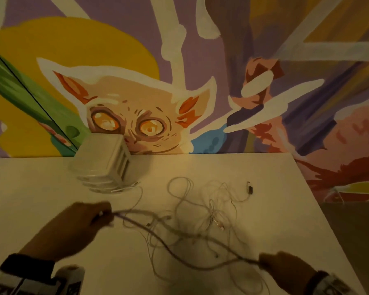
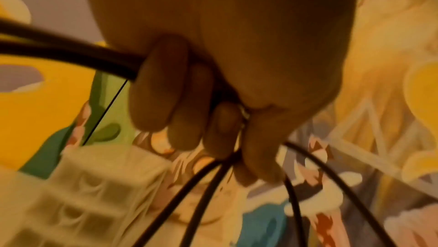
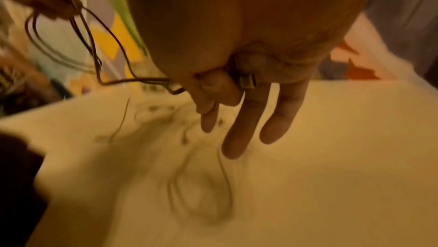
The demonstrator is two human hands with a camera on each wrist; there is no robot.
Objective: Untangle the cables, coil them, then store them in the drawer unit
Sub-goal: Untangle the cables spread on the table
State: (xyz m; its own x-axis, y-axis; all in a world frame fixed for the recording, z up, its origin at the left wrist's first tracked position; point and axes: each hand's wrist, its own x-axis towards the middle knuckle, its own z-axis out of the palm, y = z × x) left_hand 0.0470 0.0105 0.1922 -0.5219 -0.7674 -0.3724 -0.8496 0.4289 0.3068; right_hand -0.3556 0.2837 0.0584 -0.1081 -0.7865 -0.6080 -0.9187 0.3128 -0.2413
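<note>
While my left hand grips several loops of the dark cable in a curled fist, my right hand pinches its far end between thumb and forefinger, the other fingers hanging straight. That cable hangs between the two hands, above the table, and sags over the pale cables that lie tangled beneath it. I judge that I am coiling this one. To do it well I would lift both hands high enough that the slack clears the pale tangle, feed each new loop into the left fist at an even size, and let the cable turn in my right pinch so it does not kink. The drawer unit stands at the back left, near the wall.
</note>
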